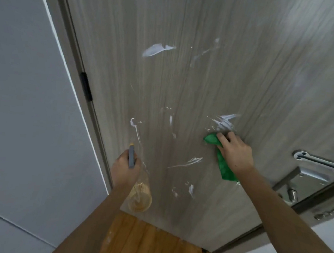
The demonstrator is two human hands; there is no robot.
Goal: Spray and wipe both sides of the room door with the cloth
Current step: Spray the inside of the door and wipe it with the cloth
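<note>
A grey wood-grain door [186,77] fills the view, streaked with white foam smears [157,50] in several spots. My right hand [235,152] presses a green cloth [222,163] flat against the door, just below a foam patch and left of the handle. My left hand [124,170] grips a clear spray bottle [139,192] with yellowish liquid and a grey nozzle that points at the door near its hinge side.
A metal lock plate and lever handle [307,179] sit at the right edge of the door. A black hinge [86,86] joins the door to its frame on the left, beside a grey wall [22,113]. Wooden flooring [151,244] lies below.
</note>
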